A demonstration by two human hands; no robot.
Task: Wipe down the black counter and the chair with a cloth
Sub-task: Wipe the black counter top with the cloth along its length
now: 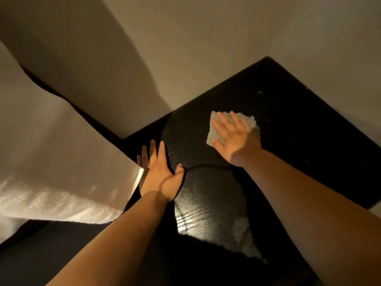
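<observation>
Right hand [235, 139], fingers spread flat, presses a pale, nubbly square cloth [250, 125] onto the glossy wood-grained black counter [299, 124]; left hand [159, 175] rests open-palmed nearer, left.

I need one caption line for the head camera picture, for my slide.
Right hand presses a pale cloth flat on the black counter; left hand rests open beside it.
</observation>
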